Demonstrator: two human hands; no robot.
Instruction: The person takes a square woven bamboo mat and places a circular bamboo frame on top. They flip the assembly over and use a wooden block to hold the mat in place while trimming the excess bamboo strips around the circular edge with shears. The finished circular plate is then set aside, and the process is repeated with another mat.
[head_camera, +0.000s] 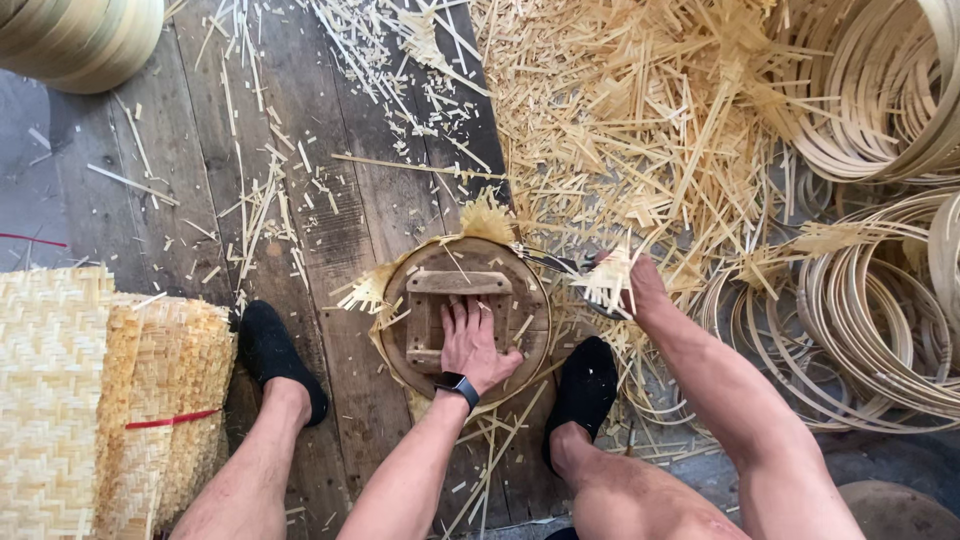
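My left hand, with a dark watch on the wrist, lies flat with fingers spread on a round wooden disc with a crossbar frame. The disc rests on a woven bamboo piece whose frayed strip ends stick out around its rim. My right hand is just right of the disc, partly hidden by a tuft of strips, and is closed on dark shears. The blades point left at the disc's upper right edge.
A stack of woven bamboo mats stands at the left. Coiled bamboo hoops lie at the right, with more hoops above them. A heap of offcuts covers the plank floor. My black shoes flank the disc.
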